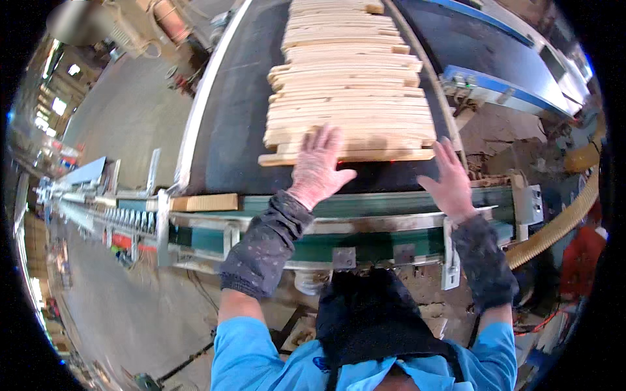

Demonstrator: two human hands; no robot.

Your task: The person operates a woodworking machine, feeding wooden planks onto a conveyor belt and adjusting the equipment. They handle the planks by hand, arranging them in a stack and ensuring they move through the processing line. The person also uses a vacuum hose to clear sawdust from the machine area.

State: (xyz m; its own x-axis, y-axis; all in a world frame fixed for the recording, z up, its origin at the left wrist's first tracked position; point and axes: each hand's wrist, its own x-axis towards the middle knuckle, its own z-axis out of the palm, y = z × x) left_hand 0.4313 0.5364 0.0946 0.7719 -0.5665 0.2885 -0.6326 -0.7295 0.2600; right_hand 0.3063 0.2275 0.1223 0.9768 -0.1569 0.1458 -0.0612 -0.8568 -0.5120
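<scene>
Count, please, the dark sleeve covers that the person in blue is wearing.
2: the left sleeve cover, just below the left hand, and the right sleeve cover, just below the right hand. Neither is hidden.

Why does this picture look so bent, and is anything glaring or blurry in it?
Head view: the fisheye lens bows the metal rail, with black around the round image; bright patches glare at far left; an upper-left patch is smeared; the left hand, right hand and wooden strips look fairly clear.

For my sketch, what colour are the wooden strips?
Pale tan wooden strips, clearest in the head view.
</scene>
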